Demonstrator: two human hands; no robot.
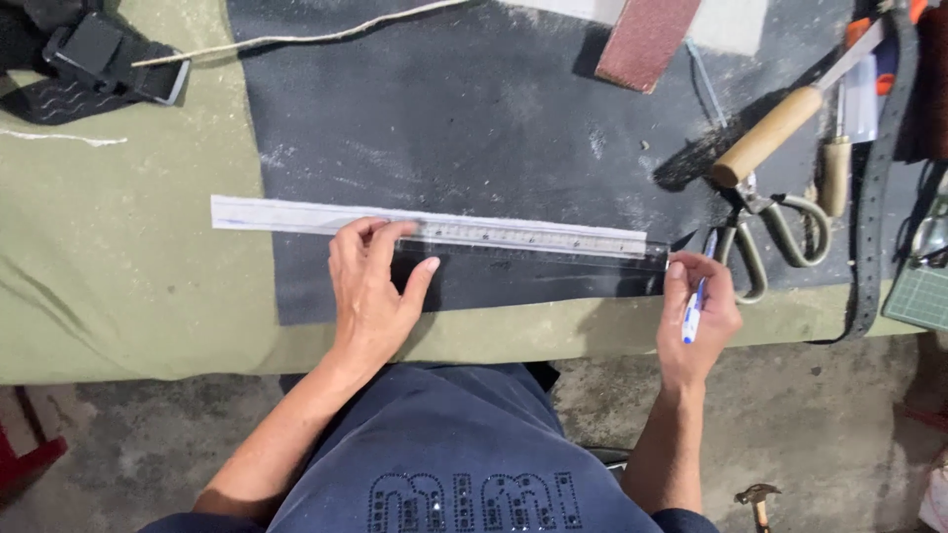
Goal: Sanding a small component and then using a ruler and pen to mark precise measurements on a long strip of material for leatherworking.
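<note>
My left hand (pixel 370 286) presses flat on the left end of a clear ruler (pixel 533 240), fingers spread. The ruler lies along a long white strip (pixel 276 213) on a black sheet (pixel 474 109) spread over an olive-green table (pixel 118 266). My right hand (pixel 699 316) grips a blue and white pen (pixel 695 308) near the ruler's right end, the pen pointing up toward the sheet. The pen's tip is hidden by my fingers.
Scissors (pixel 780 232) lie right of my right hand. A wooden-handled tool (pixel 770 133), a perforated black belt (pixel 874 188), a sandpaper block (pixel 647 39), a black buckle strap (pixel 99 59), a cord (pixel 286 38) and a green cutting mat corner (pixel 923 296) surround the sheet. A hammer (pixel 757 498) lies on the floor.
</note>
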